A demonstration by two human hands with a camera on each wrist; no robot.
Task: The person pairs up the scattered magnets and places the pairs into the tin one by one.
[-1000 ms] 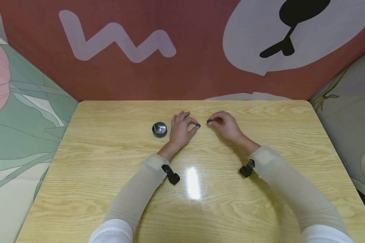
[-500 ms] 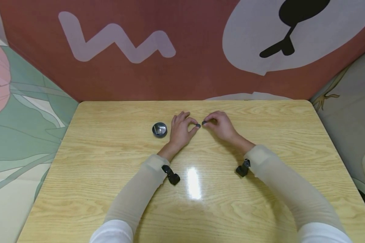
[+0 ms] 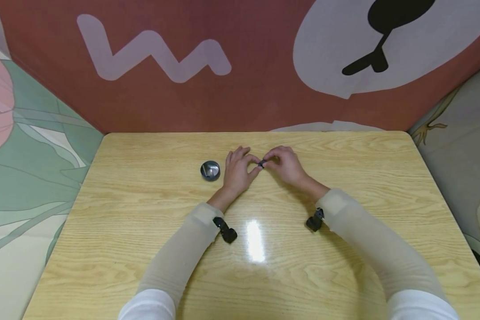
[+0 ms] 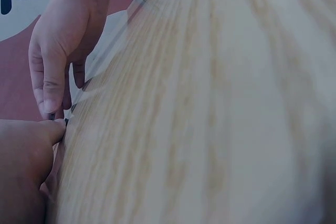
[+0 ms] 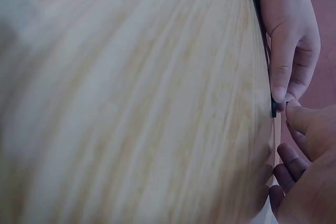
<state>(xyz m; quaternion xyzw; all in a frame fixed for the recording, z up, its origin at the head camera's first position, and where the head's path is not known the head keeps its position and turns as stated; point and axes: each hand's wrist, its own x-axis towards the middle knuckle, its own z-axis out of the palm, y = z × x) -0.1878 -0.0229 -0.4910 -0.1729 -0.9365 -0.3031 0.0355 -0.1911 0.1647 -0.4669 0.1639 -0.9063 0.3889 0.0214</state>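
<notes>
In the head view my left hand (image 3: 236, 172) pinches a small dark piece (image 3: 260, 165) between thumb and forefinger, its other fingers spread. My right hand (image 3: 289, 167) comes in from the right and pinches a second small dark piece (image 3: 264, 162). Both pieces meet or nearly meet; fingertips hide much of them, so their kind is unclear. In the right wrist view a black edge of the left hand's piece (image 5: 274, 108) shows under that thumb. Beside the left hand, a round dark dish (image 3: 210, 171) with a shiny inside sits on the table.
The wooden table (image 3: 152, 249) has its far edge against a red patterned wall (image 3: 256, 102). Small black cameras (image 3: 227, 232) are strapped at both wrists. A bright light reflection lies on the tabletop between the forearms.
My right hand has moved left with its dark piece, closing the gap to the piece in my left hand. The left hand and the dish have stayed in place.
</notes>
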